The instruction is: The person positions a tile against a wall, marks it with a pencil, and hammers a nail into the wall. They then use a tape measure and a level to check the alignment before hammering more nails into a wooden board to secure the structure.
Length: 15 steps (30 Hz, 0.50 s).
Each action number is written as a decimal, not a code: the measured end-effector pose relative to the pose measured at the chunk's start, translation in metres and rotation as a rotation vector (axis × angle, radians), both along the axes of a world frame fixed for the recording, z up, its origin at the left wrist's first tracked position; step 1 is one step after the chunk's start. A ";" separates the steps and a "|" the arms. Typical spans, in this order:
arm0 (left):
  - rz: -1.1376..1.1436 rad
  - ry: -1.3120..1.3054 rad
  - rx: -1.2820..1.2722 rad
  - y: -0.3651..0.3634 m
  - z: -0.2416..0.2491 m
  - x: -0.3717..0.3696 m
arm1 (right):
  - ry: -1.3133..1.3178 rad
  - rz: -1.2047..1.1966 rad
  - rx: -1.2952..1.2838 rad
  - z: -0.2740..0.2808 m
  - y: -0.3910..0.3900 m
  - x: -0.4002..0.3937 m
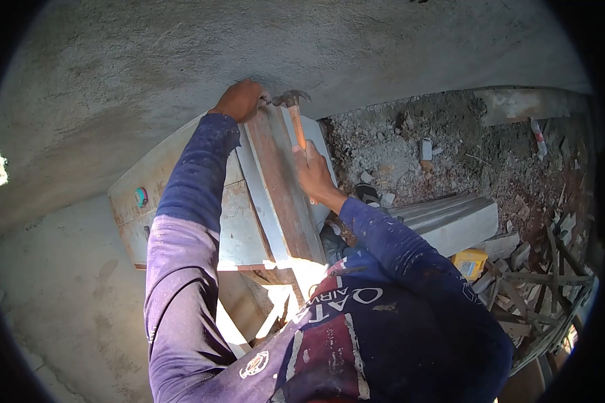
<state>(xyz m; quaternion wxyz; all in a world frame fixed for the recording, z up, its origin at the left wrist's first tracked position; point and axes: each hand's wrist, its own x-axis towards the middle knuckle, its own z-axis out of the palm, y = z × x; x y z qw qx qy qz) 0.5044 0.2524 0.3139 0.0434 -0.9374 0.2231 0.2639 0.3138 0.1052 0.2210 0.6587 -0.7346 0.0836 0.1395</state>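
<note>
The right grip (314,173) was wrapped around the orange handle of a hammer (298,125), whose head stood ahead of that grip, its striking face toward the left grip (239,101). The left grip's fingers were curled close to the wall (148,74); something small and dark showed at their tips, but whether they pinched it could not be told.

The wall closed off the space ahead of both grips. A brown-faced board (280,181) ran from just beside the left grip back toward the body, passing between the two. Left of it and nearer the body than the left grip lay a stained panel (230,225) bearing a small teal object (141,197). To the right of the right grip spread rubble (396,144); behind and right of it came a long pale block (460,228), a yellow container (470,262) and a tangle of timber (541,285).

The dark shirt (410,329), behind both grips, read "QAT" and "AIRW", the rest lost in folds. Its round badge (254,364) was illegible, as was the marking on the yellow container.
</note>
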 end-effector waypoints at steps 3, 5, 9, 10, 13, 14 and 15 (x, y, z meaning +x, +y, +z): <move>0.041 -0.070 -0.129 0.009 -0.011 -0.019 | 0.074 -0.140 0.129 0.016 -0.008 -0.009; 0.109 -0.701 -0.474 -0.007 -0.001 -0.057 | 0.077 -0.354 0.341 0.022 -0.009 -0.007; 0.677 -0.644 -0.522 -0.018 -0.004 -0.125 | 0.129 -0.394 0.587 0.022 -0.007 -0.006; 0.758 -0.572 -0.595 -0.014 -0.013 -0.136 | 0.125 -0.354 0.585 0.020 -0.003 -0.008; 0.729 -0.616 -0.558 -0.020 -0.023 -0.155 | 0.152 -0.309 0.572 0.016 0.010 -0.011; 0.753 -0.627 -0.565 -0.021 -0.025 -0.156 | 0.153 -0.238 0.462 0.020 0.016 -0.012; 0.774 -0.622 -0.606 -0.023 -0.026 -0.156 | 0.150 -0.171 0.349 0.021 0.017 -0.012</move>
